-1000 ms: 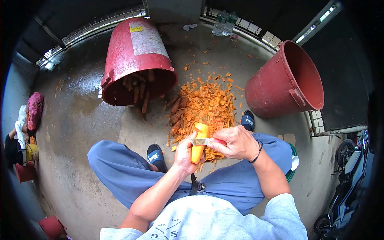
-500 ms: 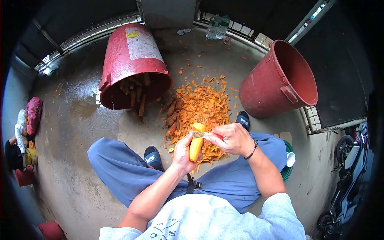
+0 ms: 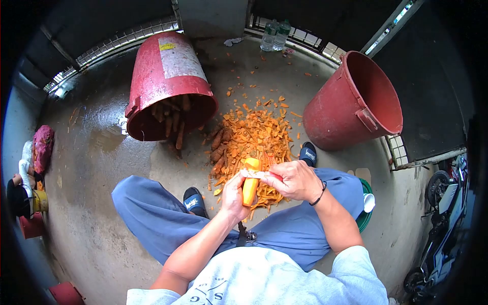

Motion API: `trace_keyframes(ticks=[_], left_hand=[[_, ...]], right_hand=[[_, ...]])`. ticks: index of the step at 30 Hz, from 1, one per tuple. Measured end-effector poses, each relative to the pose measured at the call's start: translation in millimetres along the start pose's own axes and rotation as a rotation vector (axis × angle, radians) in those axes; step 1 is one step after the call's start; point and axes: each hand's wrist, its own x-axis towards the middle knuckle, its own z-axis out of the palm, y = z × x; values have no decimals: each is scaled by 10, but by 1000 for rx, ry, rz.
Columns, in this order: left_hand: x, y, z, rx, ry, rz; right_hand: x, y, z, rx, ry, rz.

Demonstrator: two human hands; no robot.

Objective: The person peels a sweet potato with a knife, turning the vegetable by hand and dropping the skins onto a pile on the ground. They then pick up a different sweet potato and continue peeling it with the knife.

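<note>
Between my knees, my left hand (image 3: 235, 197) is closed around a bright orange peeled carrot (image 3: 249, 190), held roughly upright. My right hand (image 3: 297, 180) grips the red handle of a peeler (image 3: 274, 176). The peeler's head lies across the carrot's upper part and is blurred, close to my left fingertips. Below both hands spreads a heap of orange peelings (image 3: 256, 134) on the floor. Several unpeeled, brownish carrots (image 3: 218, 147) lie along the heap's left side.
A red bucket (image 3: 147, 76) lies tipped toward me with unpeeled carrots inside and spilling out. Another red bucket (image 3: 330, 109) leans at the right. Two water bottles (image 3: 275, 35) stand by the far wall. A green hose coil (image 3: 364, 216) and a motorbike (image 3: 439, 223) are at the right.
Both hands stay in nearly the same place, still on the carrot and the peeler. The peeler's head has shifted slightly down along the carrot.
</note>
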Motion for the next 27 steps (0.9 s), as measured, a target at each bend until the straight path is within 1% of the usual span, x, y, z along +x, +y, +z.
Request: trace_keyframes(ticks=[2, 6, 8, 10, 12, 13, 14, 15, 16, 17, 19, 20, 21, 23, 24, 25, 27], left_hand=[[-4, 14, -13, 10, -35, -20], [6, -16, -14, 23, -15, -4], [4, -10, 36, 13, 25, 2], [-3, 2, 31, 9, 10, -13], [14, 24, -1, 6, -3, -28], [46, 37, -37, -31, -20, -84], [70, 42, -68, -69, -35, -141], [75, 59, -68, -68, -32, -143], [80, 77, -59, -74, -29, -170], [83, 84, -54, -79, -28, -198], [103, 79, -71, -87, -46, -206], [119, 76, -77, -97, -63, -209], [134, 74, -77, -98, -62, -210], [159, 68, -93, -75, -54, -225], [162, 66, -93, -77, -49, -228], [163, 64, -90, -20, -14, -214], [173, 43, -79, 38, 21, -206]], right_hand=[[-11, -44, -18, 50, -94, 20], [-14, 0, 20, -8, -30, 40], [-28, 14, -3, -3, -32, 45], [-33, 32, -17, 3, -35, 45], [-52, 92, 7, 115, -133, 29], [-59, 145, 31, 118, -133, 29], [-60, 211, 57, 207, -67, 46], [-34, 222, 52, 295, -1, 63], [-27, 222, 19, 403, -20, 210], [-15, 201, -14, 404, -20, 213], [9, 163, -68, 685, -28, 451], [-1, 185, -58, 764, -49, 448], [-2, 229, -23, 764, -49, 449], [5, 314, 72, 616, -108, 337], [23, 277, 80, 521, -108, 343], [39, 217, 91, 526, -111, 348], [75, 116, 102, 272, -107, 346]])
